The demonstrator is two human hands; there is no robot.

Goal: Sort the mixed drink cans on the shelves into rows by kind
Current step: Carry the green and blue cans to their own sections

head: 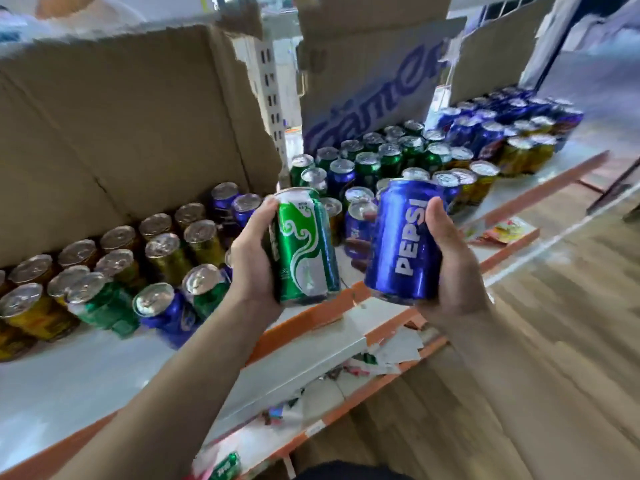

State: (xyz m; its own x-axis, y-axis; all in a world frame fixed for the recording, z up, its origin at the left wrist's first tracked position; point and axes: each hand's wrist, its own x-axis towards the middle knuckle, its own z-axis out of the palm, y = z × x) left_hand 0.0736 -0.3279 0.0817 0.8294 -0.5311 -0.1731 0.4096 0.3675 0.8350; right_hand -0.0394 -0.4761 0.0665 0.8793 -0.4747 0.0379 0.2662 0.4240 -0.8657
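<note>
Above the shelf edge (313, 315), the left hand (254, 268) grips a green can (306, 247) and the right hand (450, 268) a blue Pepsi can (403, 244), both rigid, smooth, probably full; hold mid-body.

Green can (306, 247): metal, glossy, smooth, strong highlights down the side.
Pepsi can (403, 244): metal, glossy blue finish, smooth.
Shelved cans' lids (162, 244): bare silvery metal, shiny.
Cardboard box (121, 133): matt brown, torn edge rough.
Shelf (69, 375): smooth white surface, faint sheen.
Orange lip (304, 322): painted.
Floor (554, 306): wood-grain look, matt.
Paper scraps (391, 355), lower shelf: crumpled, matt.
</note>
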